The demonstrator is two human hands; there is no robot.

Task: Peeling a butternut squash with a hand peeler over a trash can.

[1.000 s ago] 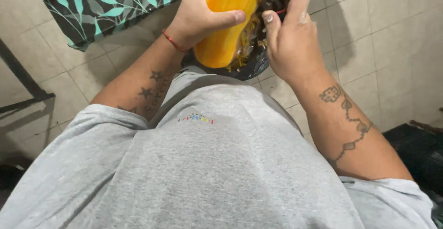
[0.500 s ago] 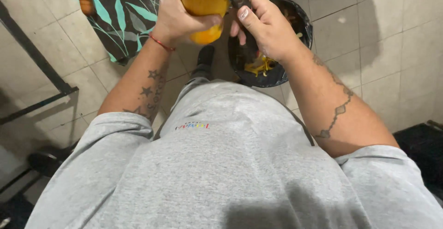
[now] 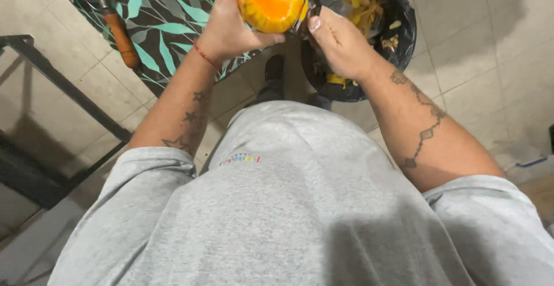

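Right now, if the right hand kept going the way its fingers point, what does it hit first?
The orange fruit: the right hand points up-left and is already against it, with a small dark tool between them, though the contact is partly hidden.

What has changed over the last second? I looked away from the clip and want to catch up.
The orange fruit has been turned in the left hand, so its cut orange face now points at the camera instead of its side. The black bowl of yellow scraps, mostly hidden a second ago, now shows beside the right hand. Both hands keep their grip: left on the fruit, right on a dark tool at its edge.
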